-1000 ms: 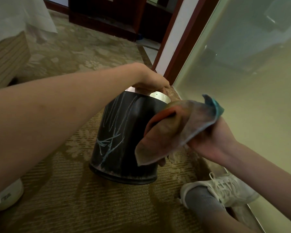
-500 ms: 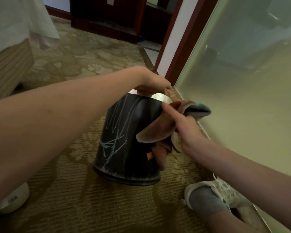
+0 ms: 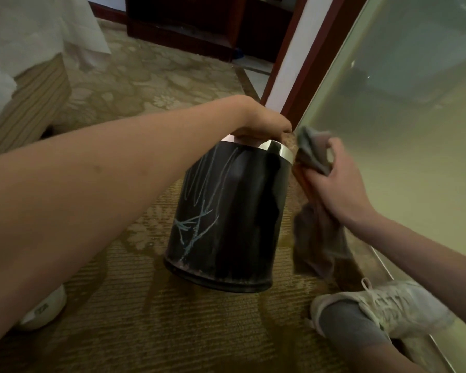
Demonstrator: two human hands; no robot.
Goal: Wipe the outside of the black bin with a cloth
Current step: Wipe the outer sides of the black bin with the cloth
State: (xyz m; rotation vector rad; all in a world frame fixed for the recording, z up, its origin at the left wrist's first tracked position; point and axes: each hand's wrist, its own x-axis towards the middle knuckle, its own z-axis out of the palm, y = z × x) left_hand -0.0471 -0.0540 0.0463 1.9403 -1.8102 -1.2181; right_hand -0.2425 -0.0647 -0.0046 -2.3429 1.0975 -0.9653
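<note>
The black bin [image 3: 234, 211] stands on the carpet at the centre, tilted slightly, with a shiny metal rim at its top and pale blue chalk-like scribbles on its near left side. My left hand [image 3: 261, 125] grips the rim at the far side of the top. A brownish cloth [image 3: 318, 227] with a grey-teal corner is held in my right hand [image 3: 336, 181], pressed against the upper right side of the bin just under the rim, and the rest of it hangs down beside the bin.
A frosted glass wall [image 3: 404, 117] runs along the right, close to the bin. My white sneaker [image 3: 393, 305] rests at the lower right, another shoe [image 3: 43, 308] at the lower left. A bed with white sheet [image 3: 27, 65] is at the far left, dark wooden furniture behind.
My right hand has carried the cloth from the front of the bin around to its right side, up near the rim. The bin's front face now shows. My left hand stays on the rim.
</note>
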